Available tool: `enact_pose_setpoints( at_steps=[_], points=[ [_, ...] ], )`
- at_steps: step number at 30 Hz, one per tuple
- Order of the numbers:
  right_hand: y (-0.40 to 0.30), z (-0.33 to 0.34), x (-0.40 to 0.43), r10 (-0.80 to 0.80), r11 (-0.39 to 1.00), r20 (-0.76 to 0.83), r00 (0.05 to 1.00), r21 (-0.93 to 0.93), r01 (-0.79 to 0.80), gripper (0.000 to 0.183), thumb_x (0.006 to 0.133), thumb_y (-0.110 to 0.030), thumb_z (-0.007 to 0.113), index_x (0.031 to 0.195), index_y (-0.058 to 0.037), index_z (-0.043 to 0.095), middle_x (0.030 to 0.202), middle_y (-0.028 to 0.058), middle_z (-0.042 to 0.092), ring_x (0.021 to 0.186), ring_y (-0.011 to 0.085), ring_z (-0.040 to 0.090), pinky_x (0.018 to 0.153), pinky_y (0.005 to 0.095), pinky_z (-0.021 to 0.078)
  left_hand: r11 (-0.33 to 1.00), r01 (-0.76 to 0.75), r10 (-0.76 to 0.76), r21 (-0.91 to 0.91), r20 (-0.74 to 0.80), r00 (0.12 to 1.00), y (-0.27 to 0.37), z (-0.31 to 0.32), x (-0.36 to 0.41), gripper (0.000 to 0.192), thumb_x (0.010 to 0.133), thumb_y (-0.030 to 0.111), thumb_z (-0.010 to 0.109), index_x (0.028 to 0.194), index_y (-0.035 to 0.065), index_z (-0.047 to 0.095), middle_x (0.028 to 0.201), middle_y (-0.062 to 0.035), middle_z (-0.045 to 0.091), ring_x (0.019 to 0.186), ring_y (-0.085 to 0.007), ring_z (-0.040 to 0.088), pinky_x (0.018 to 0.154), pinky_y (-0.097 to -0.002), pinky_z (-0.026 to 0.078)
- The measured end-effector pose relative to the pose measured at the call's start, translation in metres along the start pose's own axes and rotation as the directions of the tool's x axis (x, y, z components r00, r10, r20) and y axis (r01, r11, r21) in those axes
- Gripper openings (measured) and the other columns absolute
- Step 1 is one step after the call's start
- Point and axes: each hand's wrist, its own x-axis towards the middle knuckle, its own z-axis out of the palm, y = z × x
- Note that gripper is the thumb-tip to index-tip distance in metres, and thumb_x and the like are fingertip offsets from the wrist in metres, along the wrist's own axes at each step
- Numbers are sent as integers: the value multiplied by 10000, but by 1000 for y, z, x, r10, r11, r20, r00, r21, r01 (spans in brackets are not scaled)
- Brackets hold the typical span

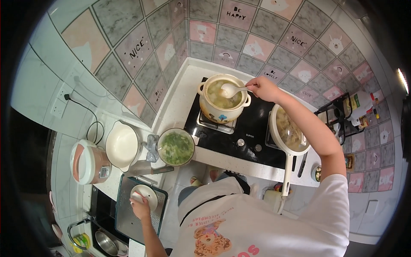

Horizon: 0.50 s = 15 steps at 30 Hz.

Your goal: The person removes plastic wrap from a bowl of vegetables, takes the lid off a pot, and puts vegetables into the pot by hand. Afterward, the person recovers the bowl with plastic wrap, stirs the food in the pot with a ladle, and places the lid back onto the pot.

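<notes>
My right hand grips the handle of a white ladle, whose bowl is at the surface of pale broth in a cream ceramic pot on the left burner. At the lower left, my left hand holds a round, light-coloured lid by its knob, over a metal drainer tray. Leafy greens in liquid fill a bowl at the counter corner. On the right burner stands a cream pan with a glass lid over food.
A knife lies near the counter edge beside the bowl of greens. An empty white pot and a rice cooker stand at the left. The sink is lower left. Another knife lies right of the pan handle, near a bottle rack.
</notes>
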Motion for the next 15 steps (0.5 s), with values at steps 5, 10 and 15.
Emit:
enact_pose_setpoints(
  at_steps=[5,10,15],
  points=[
    [-29,13,-4,-351,738,-14,936,-620,268,136,784,-150,617,883,-68,661,753,104,660,758,280,659,656,400,514,1000,9,-9,2,-5,1000,4,-2,0,661,781,297,625,1267,-54,345,1012,-296,585,875,-439,623,760,-474,523],
    [-24,37,-3,-542,216,288,790,-860,462,94,751,-87,586,808,-58,656,797,50,660,743,212,664,619,330,515,1000,14,-15,-18,-11,1000,7,-7,1,621,771,295,633,1252,-26,407,1005,-288,600,858,-434,630,752,-481,524],
    [-22,33,-10,-304,476,245,921,-798,369,100,740,-82,596,803,-53,669,836,72,661,796,230,662,647,324,521,995,92,-91,-46,23,996,14,-20,2,628,725,302,679,1225,-21,476,964,-278,630,886,-417,634,786,-473,515]
  ],
)
